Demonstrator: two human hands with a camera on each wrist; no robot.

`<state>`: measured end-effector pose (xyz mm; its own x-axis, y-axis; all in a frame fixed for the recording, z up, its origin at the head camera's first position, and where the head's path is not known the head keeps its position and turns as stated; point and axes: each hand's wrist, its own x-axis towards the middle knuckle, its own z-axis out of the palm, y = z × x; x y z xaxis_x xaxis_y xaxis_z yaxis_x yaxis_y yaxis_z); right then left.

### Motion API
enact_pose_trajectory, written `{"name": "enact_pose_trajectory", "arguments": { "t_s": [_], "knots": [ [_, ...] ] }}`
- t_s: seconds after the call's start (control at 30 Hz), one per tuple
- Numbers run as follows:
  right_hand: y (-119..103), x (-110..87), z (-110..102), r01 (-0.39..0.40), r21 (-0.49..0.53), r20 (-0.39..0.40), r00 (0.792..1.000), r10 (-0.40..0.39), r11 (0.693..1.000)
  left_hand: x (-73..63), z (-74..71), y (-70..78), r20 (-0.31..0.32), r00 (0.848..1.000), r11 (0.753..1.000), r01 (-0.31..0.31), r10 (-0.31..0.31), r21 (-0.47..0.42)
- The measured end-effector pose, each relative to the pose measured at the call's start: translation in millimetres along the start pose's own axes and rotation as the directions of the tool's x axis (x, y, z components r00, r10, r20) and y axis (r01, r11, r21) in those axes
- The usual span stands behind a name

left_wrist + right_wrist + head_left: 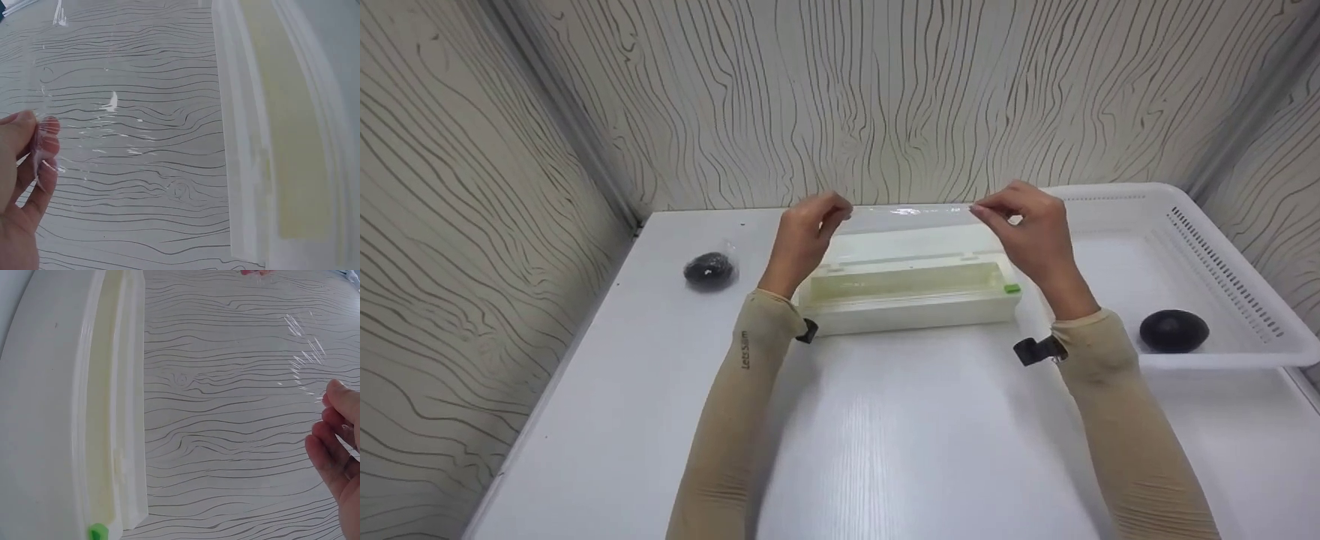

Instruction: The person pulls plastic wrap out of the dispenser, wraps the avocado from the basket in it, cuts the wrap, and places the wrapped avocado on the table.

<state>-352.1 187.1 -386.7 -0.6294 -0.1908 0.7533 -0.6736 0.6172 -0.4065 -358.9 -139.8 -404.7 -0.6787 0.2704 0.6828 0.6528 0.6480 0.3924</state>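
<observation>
A sheet of clear plastic wrap (911,211) is stretched between my two hands, above the back of a long white box. My left hand (812,229) pinches one end between thumb and fingers; in the left wrist view the wrap (112,121) puckers over the fingertips. The other end is pinched by my right hand (1027,229) with thumb and forefinger. Below the hands lies the plastic wrap dispenser (911,315), its lid tipped back and a pale yellow-green trough showing inside. A small green slider (1012,289) sits at its right end.
On the left of the white table (607,360) lies a dark oval object (709,270) covered in crinkled clear wrap. A white perforated basket (1222,360) stands at the right, with a black oval object (1174,331) inside. A patterned wall (840,97) rises behind.
</observation>
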Motion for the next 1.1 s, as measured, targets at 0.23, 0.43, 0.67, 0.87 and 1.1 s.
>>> {"name": "enact_pose_trajectory", "arguments": {
  "t_s": [0.23, 0.43, 0.67, 0.87, 1.1],
  "knots": [
    [-7, -17.2, -14, 0.096, -0.001, 0.039, 0.995, -0.096, 0.995, -21.4, -14.6, 14.6, 0.059, 0.994, 0.995, -0.097, 0.096, 0.016],
    [-16, -40.3, -25, 0.163, 0.019, 0.082, 0.983, -0.164, 0.986, -45.6, -20.4, 26.8, 0.075, 0.978, 0.981, -0.195, 0.195, -0.009],
    [-23, -71.1, -31, 0.228, 0.112, 0.184, 0.952, -0.246, 0.967, -86.0, -20.4, 39.1, 0.098, 0.939, 0.942, -0.334, 0.329, 0.037],
    [-16, -99.3, -34, 0.277, 0.15, 0.327, 0.892, -0.312, 0.949, -121.0, -8.8, 44.6, 0.217, 0.851, 0.856, -0.507, 0.477, 0.105],
    [-3, -128.4, -29, 0.299, 0.192, 0.436, 0.827, -0.354, 0.935, -149.1, 3.6, 45.3, 0.367, 0.77, 0.757, -0.616, 0.522, 0.217]
  ]
}}
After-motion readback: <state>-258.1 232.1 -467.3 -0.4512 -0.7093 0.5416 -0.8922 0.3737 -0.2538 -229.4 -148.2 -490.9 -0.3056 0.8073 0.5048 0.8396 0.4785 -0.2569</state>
